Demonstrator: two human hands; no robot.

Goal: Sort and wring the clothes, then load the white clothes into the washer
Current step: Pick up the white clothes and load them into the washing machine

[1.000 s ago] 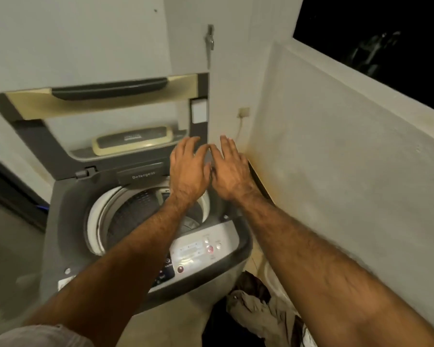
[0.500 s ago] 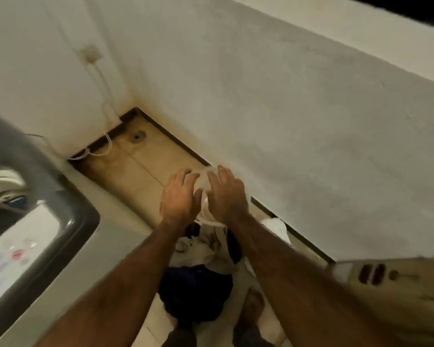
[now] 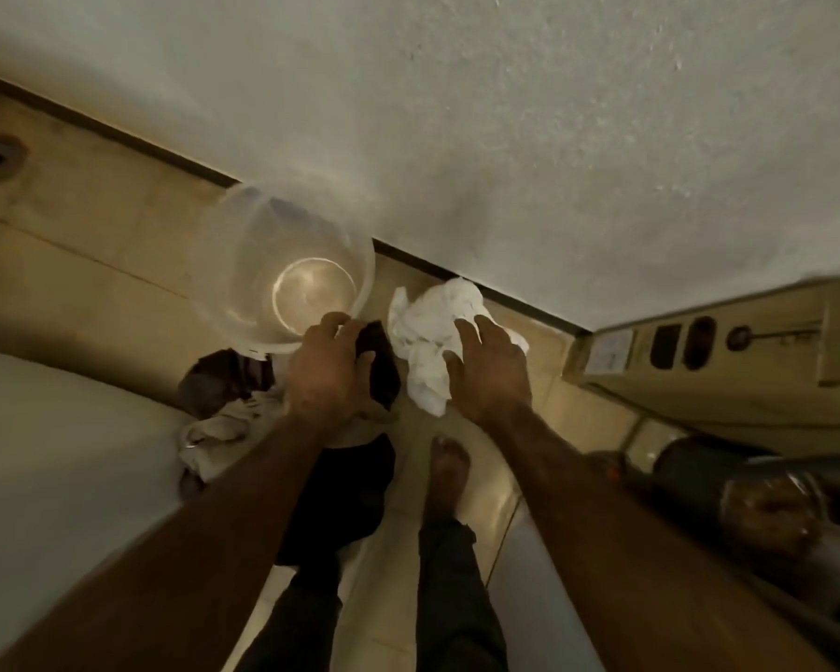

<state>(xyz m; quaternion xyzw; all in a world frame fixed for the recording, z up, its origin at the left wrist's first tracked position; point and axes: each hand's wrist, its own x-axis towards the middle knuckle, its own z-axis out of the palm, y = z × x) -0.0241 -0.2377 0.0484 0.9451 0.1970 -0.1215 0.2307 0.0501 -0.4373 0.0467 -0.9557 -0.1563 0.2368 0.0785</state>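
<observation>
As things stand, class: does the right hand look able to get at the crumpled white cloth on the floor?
Probably yes: the right hand is open directly over the white cloth, fingertips already at it, with nothing between them.

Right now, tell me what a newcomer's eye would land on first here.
The white cloth crumpled on the floor by the wall, with the right hand reaching onto it. Next, the clear bucket to its left, and the left hand over the dark clothes below it.

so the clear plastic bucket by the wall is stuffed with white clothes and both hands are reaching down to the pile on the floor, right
Not quite. The head view shows the clear plastic bucket by the wall holding no clothes; its bare bottom shows through. The white clothes lie on the floor beside it. The left hand and right hand do reach down to the pile.
</observation>
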